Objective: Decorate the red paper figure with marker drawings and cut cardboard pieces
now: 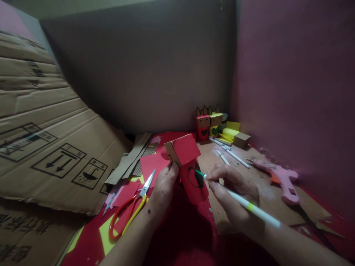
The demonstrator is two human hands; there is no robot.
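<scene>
My left hand (164, 188) grips a red paper figure (191, 153) with a box-shaped head and a rolled body, tilted in front of me. Brown cardboard shows on one side of the head. On the body is a dark rounded outline, partly filled in. Between the fingers of my right hand (234, 192) is a white marker pen (256, 210) with a yellow-green band. Its green tip meets or nearly meets the drawn shape; contact is hard to tell. Scissors (131, 210) with red and yellow handles lie beside my left forearm.
Two finished-looking figures, one red (203, 125) and one yellow (215, 123), stand at the back near a yellow roll with a cardboard box (242, 139). Several markers (235, 157) and a pink glue gun (280, 177) lie right. A large carton (55, 147) rises left, by cardboard strips (129, 159).
</scene>
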